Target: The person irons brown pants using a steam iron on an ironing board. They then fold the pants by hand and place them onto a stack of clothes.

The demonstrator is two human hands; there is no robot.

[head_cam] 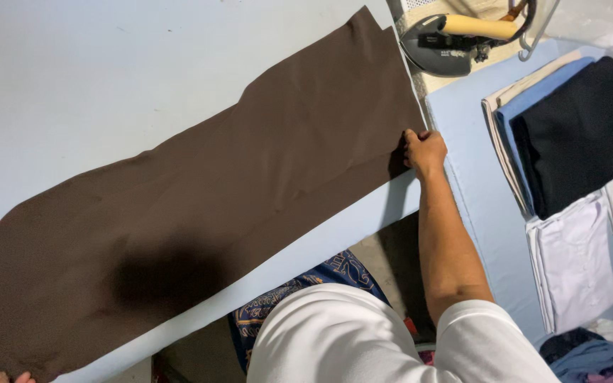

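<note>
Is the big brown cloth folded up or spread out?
Spread out. The brown cloth lies flat along the table, with the right hand at one end and the left hand at the other.

The right arm was stretched forward, bare below a white sleeve, its hand (424, 150) closed with fingers curled under. Only the fingertips of the left hand (12, 378) were seen, at the bottom edge.

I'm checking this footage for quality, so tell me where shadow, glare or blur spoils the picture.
Head view: a dark soft-edged shadow falls on the brown cloth near its lower left; glare whitens the clear plastic at top right; the iron and folded stack are sharp; the right hand is well lit, and the left hand is cut off by the bottom edge.
</note>
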